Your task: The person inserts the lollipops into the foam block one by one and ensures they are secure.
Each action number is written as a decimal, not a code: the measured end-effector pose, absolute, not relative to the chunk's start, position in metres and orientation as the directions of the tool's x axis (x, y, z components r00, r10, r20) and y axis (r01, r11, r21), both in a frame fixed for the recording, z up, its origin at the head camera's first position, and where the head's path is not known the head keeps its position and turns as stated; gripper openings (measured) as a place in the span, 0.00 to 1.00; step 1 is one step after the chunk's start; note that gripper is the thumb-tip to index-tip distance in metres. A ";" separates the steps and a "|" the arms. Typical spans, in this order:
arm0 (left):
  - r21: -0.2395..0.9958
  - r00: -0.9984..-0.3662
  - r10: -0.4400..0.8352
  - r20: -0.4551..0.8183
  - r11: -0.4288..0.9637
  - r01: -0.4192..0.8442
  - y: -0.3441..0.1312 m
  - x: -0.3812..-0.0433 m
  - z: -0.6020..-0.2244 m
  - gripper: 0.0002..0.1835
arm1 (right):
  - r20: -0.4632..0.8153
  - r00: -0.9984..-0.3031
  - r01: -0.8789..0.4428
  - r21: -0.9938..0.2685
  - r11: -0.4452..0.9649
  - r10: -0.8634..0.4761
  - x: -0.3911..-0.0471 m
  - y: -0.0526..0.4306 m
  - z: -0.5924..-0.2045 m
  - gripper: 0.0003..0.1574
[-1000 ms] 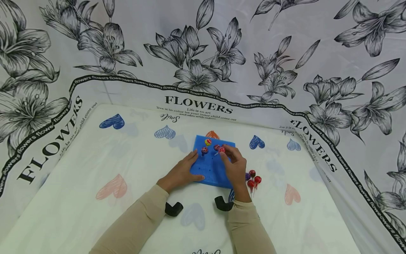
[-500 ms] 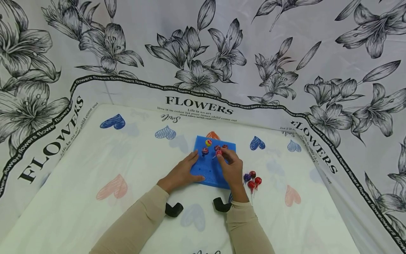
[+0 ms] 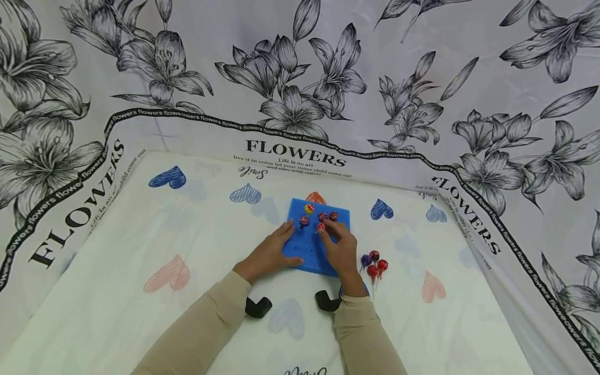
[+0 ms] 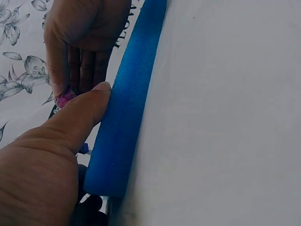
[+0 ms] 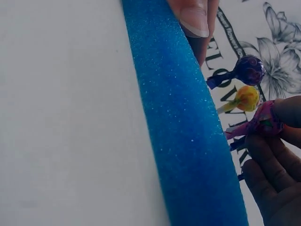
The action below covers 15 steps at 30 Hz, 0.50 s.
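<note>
Foam block (image 3: 305, 241), blue and flat, sits at the middle of the head frame on the bench (image 3: 215, 224), which we see covered by a pale cloth (image 3: 103, 312) printed with hearts. At the block's left edge we find the left hand (image 3: 269, 253), its fingers straight and its thumb spread away from them, touching the block. The right hand (image 3: 342, 251), over the block's right side, pinches a pink lollipop (image 3: 321, 227) between thumb and fingers; we cannot tell whether its stick is in the foam. Toward the block's upper left corner, we see a yellow lollipop (image 3: 309, 209) standing, with a dark lollipop (image 3: 304, 221) just below it in the frame. Right of these stand two more dark-wrapped lollipops (image 3: 333, 215). Just right of the block, we count one purple lollipop (image 3: 366, 260) and three red lollipops (image 3: 372, 271) lying in a cluster. Black angled pieces (image 3: 259, 307) show beside both beige sleeves (image 3: 217, 307) at lower centre, and a flower-printed backdrop (image 3: 417, 31) fills the top.
</note>
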<state>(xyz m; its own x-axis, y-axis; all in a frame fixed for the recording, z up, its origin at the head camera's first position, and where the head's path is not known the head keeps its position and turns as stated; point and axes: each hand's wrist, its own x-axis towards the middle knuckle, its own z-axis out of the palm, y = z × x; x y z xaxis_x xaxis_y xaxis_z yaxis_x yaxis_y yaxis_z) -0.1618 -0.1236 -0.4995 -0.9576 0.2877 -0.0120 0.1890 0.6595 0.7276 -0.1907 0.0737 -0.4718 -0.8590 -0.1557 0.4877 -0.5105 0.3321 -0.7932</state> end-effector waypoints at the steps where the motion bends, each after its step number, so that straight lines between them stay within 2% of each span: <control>1: 0.726 -0.957 0.289 -0.011 0.661 0.191 -0.123 -0.162 -0.500 0.53 | 0.486 -0.861 -0.507 -0.790 0.344 -0.154 -0.192 0.075 -0.476 0.17; 8: 0.726 -0.960 0.280 -0.032 0.666 0.170 -0.124 -0.162 -0.497 0.53 | 0.480 -0.864 -0.498 -0.766 0.408 -0.153 -0.196 0.080 -0.482 0.19; 15: 0.731 -0.959 0.279 -0.048 0.665 0.157 -0.123 -0.162 -0.496 0.53 | 0.533 -0.836 -0.539 -0.756 0.371 -0.127 -0.188 0.095 -0.450 0.16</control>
